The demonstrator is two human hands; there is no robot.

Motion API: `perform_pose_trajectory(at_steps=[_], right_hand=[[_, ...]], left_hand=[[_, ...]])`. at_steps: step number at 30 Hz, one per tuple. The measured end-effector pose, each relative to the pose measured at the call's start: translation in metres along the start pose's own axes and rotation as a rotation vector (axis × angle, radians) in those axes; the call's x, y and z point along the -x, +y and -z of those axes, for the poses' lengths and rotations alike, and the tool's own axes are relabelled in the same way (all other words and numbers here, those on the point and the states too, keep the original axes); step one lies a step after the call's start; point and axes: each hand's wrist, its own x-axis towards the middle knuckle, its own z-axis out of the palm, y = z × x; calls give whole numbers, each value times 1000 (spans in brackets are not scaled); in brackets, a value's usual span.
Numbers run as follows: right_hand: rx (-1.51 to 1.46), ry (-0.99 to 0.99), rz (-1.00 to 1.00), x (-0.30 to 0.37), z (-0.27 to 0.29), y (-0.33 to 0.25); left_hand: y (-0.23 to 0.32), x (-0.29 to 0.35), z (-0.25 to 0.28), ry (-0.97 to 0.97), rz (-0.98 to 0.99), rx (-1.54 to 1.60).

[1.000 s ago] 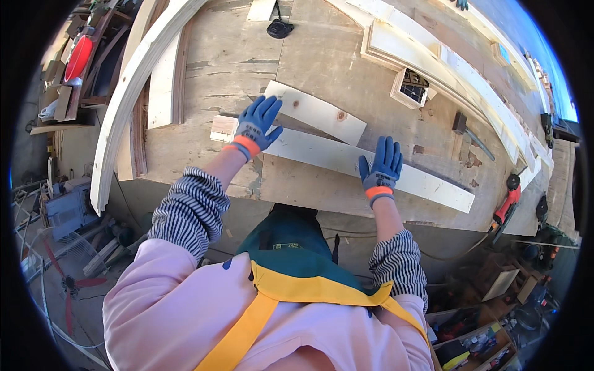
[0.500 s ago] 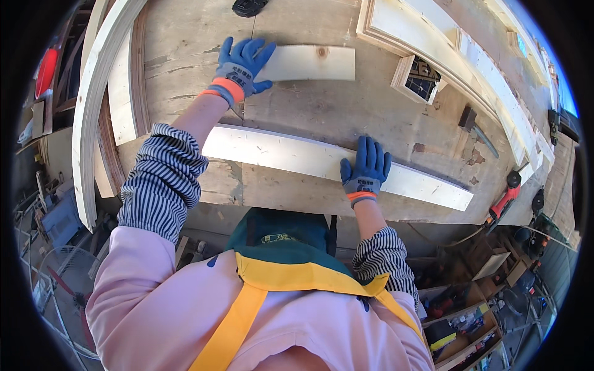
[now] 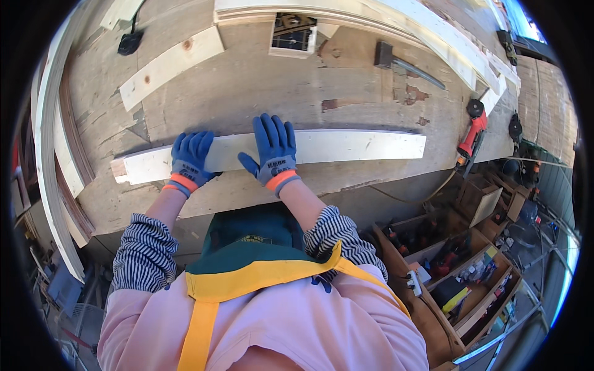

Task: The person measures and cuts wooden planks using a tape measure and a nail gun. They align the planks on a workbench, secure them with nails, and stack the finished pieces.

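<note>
A long pale wooden board (image 3: 359, 145) lies across the workbench in front of me. Near its left end is my left hand (image 3: 189, 157), in a blue and grey work glove with an orange cuff, its fingers bent over the far edge and closed on the wood. My right hand (image 3: 273, 147), gloved alike, rests on the board farther right, fingers stretched out and thumb apart. Beyond my left hand, a shorter pale board (image 3: 170, 68) with two knots lies at a slant, touched by neither hand.
A hammer (image 3: 383, 55) and a small wooden box (image 3: 293, 38) lie beyond the board. At the right edge sits a red power tool (image 3: 473, 133) with its cord. Curved wooden strips (image 3: 52, 136) stand at left. A compartmented tool crate (image 3: 455, 328) is below right.
My left hand has let go of the shorter board and come back to the long board, taking hold near its left end. My right hand has slid left along it. The view has shifted rightward.
</note>
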Motion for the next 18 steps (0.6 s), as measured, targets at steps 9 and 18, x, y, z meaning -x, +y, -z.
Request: perform_pose_trajectory(at_steps=[9, 18], right_hand=[[267, -235, 121, 45, 100, 172], [248, -361, 207, 21, 102, 194]], left_hand=[[7, -6, 4, 72, -52, -49], [8, -3, 0, 77, -30, -29]])
